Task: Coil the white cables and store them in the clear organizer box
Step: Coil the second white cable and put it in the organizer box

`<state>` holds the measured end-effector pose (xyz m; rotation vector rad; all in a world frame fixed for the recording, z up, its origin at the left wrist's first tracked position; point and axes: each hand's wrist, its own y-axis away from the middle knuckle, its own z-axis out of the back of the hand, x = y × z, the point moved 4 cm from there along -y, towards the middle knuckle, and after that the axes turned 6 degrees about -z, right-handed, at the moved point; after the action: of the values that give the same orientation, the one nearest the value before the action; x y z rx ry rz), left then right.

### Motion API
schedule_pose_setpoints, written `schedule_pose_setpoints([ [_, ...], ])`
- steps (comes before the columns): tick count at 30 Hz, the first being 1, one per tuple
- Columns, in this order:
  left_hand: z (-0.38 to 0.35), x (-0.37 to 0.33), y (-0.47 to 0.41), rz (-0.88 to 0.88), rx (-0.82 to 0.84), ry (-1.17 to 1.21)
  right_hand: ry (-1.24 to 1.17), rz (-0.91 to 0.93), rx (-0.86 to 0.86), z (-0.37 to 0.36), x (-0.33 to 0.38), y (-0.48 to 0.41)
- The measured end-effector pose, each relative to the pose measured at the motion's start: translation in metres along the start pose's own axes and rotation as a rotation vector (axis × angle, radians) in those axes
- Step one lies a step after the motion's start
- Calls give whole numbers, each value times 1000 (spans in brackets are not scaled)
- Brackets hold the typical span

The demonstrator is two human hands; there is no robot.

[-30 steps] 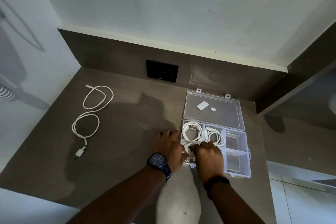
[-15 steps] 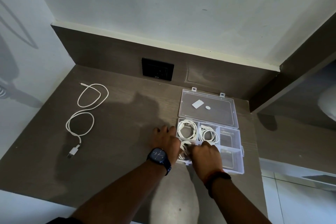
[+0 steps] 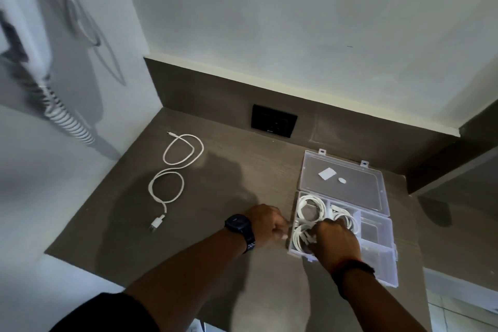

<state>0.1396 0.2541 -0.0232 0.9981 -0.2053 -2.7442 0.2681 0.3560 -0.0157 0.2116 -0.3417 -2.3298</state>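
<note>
The clear organizer box [image 3: 378, 234] lies open at the right of the brown counter, its lid [image 3: 347, 183] folded back. A coiled white cable [image 3: 310, 206] fills the far left compartment, and another coil [image 3: 346, 219] sits in the one beside it. My right hand [image 3: 335, 244] presses a third coiled cable [image 3: 297, 238] into the near left compartment, fingers closed on it. Curled against the box's left wall is my left hand [image 3: 265, 224], which wears a watch; what it touches is unclear. One loose white cable [image 3: 172, 178] lies uncoiled at the left.
A black wall socket [image 3: 273, 124] sits in the dark backsplash. A white wall-mounted device with a spiral cord [image 3: 64, 116] hangs on the left wall. The counter's front edge [image 3: 89, 264] runs near my forearms. Two small white stickers [image 3: 326, 173] show on the lid.
The camera has swung left and up, showing more of the left wall. My left hand has curled its fingers at the box's side; my right hand stays on the near coil.
</note>
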Motion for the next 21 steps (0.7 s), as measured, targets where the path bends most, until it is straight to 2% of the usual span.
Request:
schedule_pose_setpoints([
  [2,17,26,15,97,-147,26,19,-5,30,4,2,-5],
  [4,37,59,37,242,-363,61,63,-5,60,6,6,-9],
  [7,65,115,82,560,-728,173,144,-8,85,12,11,-13],
  [9,74,146,114,779,-851,217,191,-19,70,19,15,-16],
  [11,74,168,139,938,-858,265,186,-26,21,30,21,-20],
  [14,64,185,157,1052,-748,314,73,-12,-62,47,36,-27],
  [16,59,187,154,1064,-706,339,-29,2,-125,57,48,-31],
  [21,66,171,136,1031,-798,445,-311,17,-186,75,79,-35],
])
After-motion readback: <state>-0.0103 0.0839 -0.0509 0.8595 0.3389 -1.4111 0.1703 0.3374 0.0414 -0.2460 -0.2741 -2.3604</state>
